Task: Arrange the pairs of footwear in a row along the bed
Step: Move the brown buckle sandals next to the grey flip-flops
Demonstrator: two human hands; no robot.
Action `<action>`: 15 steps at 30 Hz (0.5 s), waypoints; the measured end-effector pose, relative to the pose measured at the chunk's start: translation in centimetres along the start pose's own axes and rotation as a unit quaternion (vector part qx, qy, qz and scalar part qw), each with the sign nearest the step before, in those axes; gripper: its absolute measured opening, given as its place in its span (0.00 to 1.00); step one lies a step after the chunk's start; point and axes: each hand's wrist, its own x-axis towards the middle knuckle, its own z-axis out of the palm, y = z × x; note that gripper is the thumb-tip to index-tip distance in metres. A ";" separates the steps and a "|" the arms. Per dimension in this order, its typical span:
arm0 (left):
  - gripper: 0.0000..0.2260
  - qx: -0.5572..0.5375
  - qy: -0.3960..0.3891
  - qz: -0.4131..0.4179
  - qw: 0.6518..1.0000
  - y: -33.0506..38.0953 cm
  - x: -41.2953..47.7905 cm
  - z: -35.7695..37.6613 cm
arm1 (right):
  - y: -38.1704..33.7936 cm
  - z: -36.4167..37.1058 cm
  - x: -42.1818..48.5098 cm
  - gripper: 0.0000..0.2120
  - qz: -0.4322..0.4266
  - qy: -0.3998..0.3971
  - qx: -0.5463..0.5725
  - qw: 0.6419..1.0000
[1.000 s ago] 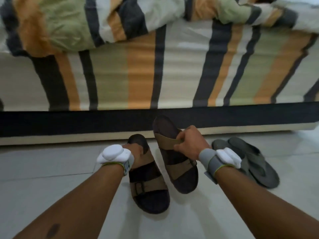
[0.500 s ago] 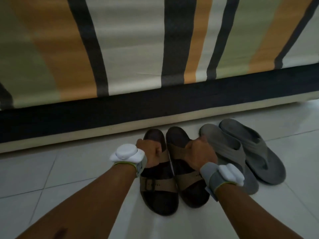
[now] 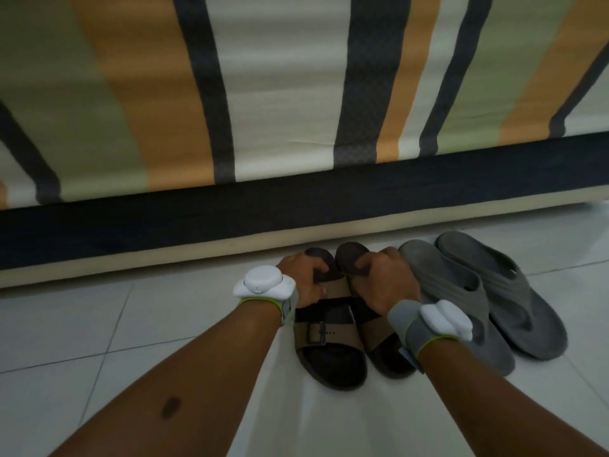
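At lower centre, the left hand (image 3: 301, 275) grips 1 dark brown two-strap buckled sandal (image 3: 329, 344). The right hand (image 3: 382, 280) grips its twin (image 3: 379, 341). No writing is legible on them.

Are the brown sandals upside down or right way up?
Right way up: the brown sandals show their tan straps and a buckle on top.

The scene is dim and evenly lit, with muted colours. The pale tiled floor (image 3: 99, 324) is the brightest surface and shows no glare, only soft, faint shadows beside the sandals (image 3: 333, 351). The dark band along the bed (image 3: 296, 94) base swallows detail. Wide-angle distortion bows the bed's lower edge and fans its stripes outward. Forearms near the bottom edge look soft and slightly blurred.
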 end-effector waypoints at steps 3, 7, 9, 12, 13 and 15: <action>0.19 -0.021 0.046 -0.012 0.999 -2.4 -3.8 -3.6 | -5.7 -1.3 -1.5 0.18 -0.065 -0.004 0.015 0.998; 0.16 -0.037 0.133 -0.051 0.989 -7.2 -10.2 -9.2 | -15.6 -2.3 -4.4 0.19 -0.162 -0.006 0.005 0.987; 0.16 -0.041 0.149 -0.064 0.986 -9.2 -13.2 -11.6 | -19.8 -2.6 -5.6 0.21 -0.195 -0.018 -0.007 0.981; 0.17 -0.051 0.203 -0.117 0.971 -15.5 -21.7 -16.4 | -29.3 -2.7 -9.6 0.22 -0.276 -0.040 -0.027 0.960; 0.17 -0.047 0.228 -0.143 0.962 -19.0 -26.0 -18.0 | -33.8 -1.8 -11.8 0.22 -0.312 -0.044 -0.017 0.949; 0.19 -0.038 0.250 -0.171 0.952 -21.9 -30.3 -20.1 | -37.9 -2.0 -14.3 0.21 -0.340 -0.038 -0.008 0.940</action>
